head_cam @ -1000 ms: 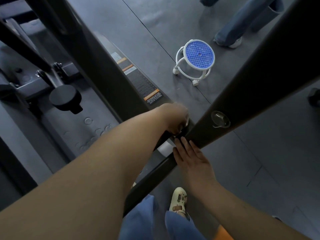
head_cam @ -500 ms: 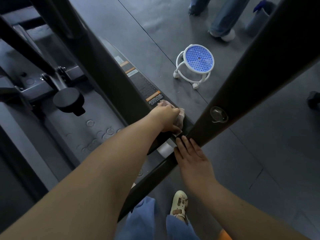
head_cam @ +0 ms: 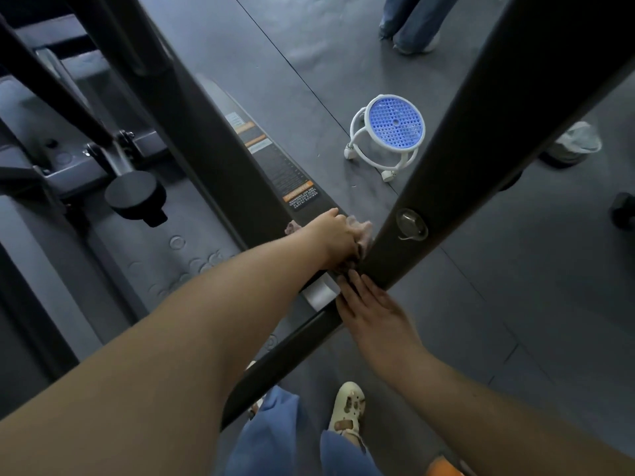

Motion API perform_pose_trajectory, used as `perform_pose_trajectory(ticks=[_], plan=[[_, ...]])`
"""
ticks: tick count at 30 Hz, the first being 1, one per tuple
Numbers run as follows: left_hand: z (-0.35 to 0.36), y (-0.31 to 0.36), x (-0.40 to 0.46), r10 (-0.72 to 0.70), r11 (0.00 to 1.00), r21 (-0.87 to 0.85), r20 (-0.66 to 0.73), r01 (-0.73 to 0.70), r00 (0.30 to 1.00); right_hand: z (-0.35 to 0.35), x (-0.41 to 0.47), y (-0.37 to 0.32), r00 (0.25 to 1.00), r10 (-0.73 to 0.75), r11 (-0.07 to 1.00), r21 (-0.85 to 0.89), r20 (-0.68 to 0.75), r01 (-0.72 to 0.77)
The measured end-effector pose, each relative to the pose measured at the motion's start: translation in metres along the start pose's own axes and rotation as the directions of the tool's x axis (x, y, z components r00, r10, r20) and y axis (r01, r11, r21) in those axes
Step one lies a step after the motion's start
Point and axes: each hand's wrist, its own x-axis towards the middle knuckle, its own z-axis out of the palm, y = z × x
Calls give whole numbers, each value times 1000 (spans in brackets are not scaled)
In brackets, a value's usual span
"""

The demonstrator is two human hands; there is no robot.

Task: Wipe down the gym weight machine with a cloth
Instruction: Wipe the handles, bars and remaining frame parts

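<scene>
Head view: the left hand (head_cam: 338, 235) reaches forward and down across the machine, fingers curled over a crumpled cloth (head_cam: 360, 231) and pressing it against the lower beam (head_cam: 261, 159) where that beam meets the diagonal bar (head_cam: 481, 139); bits of the cloth show at the knuckles, at the wrist side and under the palm; the cloth lies just below the warning label (head_cam: 302, 199) with its orange stripe. The right hand (head_cam: 372, 307) lies flat on the diagonal bar just beneath that junction, fingers straight and close together, pointing up along the bar, holding nothing; its fingertips (head_cam: 350, 281) are near the lower edge of the cloth. A round metal knob (head_cam: 410, 223) sits on the bar just right of the left hand; a pale grey patch (head_cam: 321, 293) shows on the frame between the two forearms. To the left, a black round pad (head_cam: 135, 194) stands on a bracket over the dark machine base (head_cam: 113, 262). On the floor (head_cam: 515, 304) beyond the beam stands a small white stool (head_cam: 391, 132) with a blue perforated seat, on castors; another person's jeans and shoes (head_cam: 412, 32) are at the top edge; the wearer's own blue trousers (head_cam: 275, 434) and a cream shoe (head_cam: 347, 410) are at the bottom.
</scene>
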Motion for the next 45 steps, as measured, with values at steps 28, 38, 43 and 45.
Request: perform_pose_trajectory(ticks=[28, 38, 43, 45], plan=[[25, 40, -67, -427, 741, -565, 22, 364, 904, -7, -24, -2, 980, 48, 936, 352, -194, 24], [4, 140, -127, -727, -114, -993, 73, -16, 683, -48, -78, 28, 978, 206, 470, 874, 31, -127], [-28, 176, -123, -800, -271, -944, 113, -186, 589, -61, -97, 55, 995, 97, 307, 951, -2, -28], [-46, 191, -113, -839, -295, -927, 136, -231, 527, -60, -104, 69, 999, 37, 279, 960, -24, 12]])
